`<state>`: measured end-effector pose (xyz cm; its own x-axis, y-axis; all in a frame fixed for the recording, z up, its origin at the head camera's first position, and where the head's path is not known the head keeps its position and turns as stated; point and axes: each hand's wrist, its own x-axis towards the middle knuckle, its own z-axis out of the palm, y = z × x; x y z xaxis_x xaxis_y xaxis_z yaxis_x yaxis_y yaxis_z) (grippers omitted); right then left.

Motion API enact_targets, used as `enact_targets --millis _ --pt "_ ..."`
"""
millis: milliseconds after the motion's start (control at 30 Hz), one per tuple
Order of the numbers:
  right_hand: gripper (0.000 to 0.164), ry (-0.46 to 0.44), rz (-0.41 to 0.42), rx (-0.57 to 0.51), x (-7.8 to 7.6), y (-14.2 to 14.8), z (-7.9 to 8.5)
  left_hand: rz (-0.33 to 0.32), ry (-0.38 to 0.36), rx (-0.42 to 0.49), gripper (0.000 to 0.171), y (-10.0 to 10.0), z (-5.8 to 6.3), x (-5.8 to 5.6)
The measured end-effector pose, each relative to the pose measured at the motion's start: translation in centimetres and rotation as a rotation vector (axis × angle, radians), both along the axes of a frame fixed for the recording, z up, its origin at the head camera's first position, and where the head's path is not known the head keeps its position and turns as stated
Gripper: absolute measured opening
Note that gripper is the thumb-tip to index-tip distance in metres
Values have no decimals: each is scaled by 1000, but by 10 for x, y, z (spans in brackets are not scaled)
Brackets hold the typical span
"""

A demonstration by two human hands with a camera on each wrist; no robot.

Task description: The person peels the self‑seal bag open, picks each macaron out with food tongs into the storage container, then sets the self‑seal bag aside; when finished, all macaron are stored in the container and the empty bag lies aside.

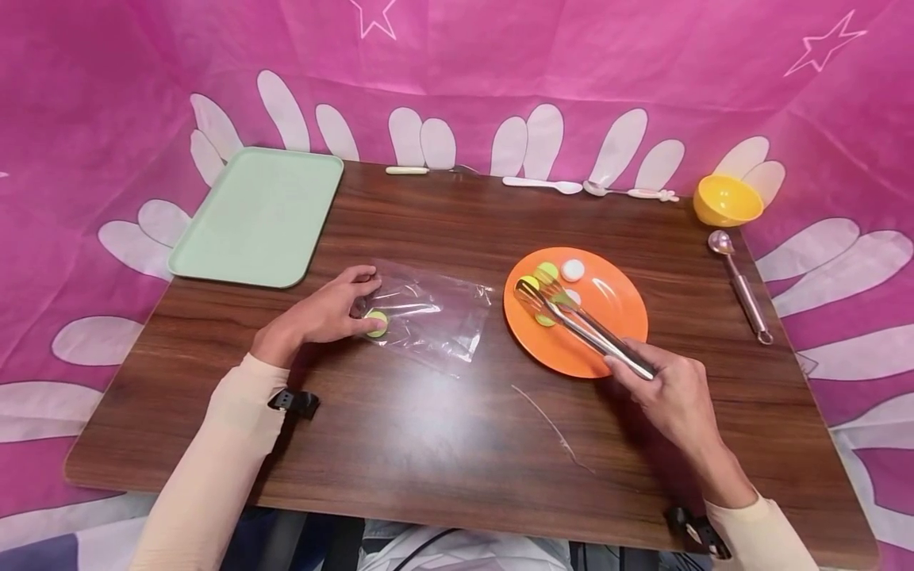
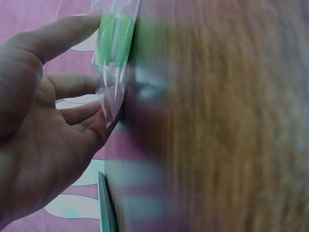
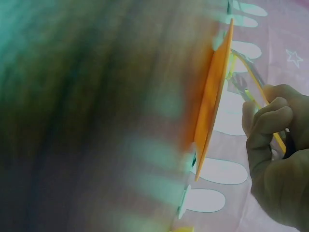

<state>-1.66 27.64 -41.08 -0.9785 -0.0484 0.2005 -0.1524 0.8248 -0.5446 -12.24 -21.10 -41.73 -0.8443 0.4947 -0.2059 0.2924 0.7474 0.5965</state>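
Flat on the table is a clear plastic bag point(image 1: 435, 317), with a green disc point(image 1: 376, 323) inside its left end; the left wrist view shows a pale layer between two green ones. My left hand point(image 1: 324, 308) touches that end, thumb on the disc and fingers on the far corner. My right hand point(image 1: 671, 392) grips metal tongs point(image 1: 593, 329) with fork-like tips. These tips reach over several yellow-green discs on an orange plate point(image 1: 617, 309). Beside them lie a white disc point(image 1: 572, 270) and another partly hidden by the tongs.
A pale green tray point(image 1: 264, 214) lies at the back left. Along the back edge are a fork point(image 1: 428, 170), a white spoon point(image 1: 539, 185) and a ladle point(image 1: 621, 190). A yellow bowl point(image 1: 727, 201) and a metal scoop point(image 1: 743, 289) are at right. A thin clear strand point(image 1: 550, 424) lies in front.
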Motion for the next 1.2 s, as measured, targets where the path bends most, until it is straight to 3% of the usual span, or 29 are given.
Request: enact_targets --millis 300,500,633,833,1200 --pt "45 -85 -34 38 1 3 4 1 -4 14 82 0 -1 0" --pt "40 -84 -31 -4 9 1 11 -10 -8 28 80 -1 0 1" --pt "36 -79 35 -53 17 -2 17 -18 6 31 78 -3 0 1" --pt "34 34 185 -38 22 -12 16 -20 6 28 78 -4 0 0" --pt "36 35 296 4 8 -28 -2 -19 0 33 79 -4 -2 -1"
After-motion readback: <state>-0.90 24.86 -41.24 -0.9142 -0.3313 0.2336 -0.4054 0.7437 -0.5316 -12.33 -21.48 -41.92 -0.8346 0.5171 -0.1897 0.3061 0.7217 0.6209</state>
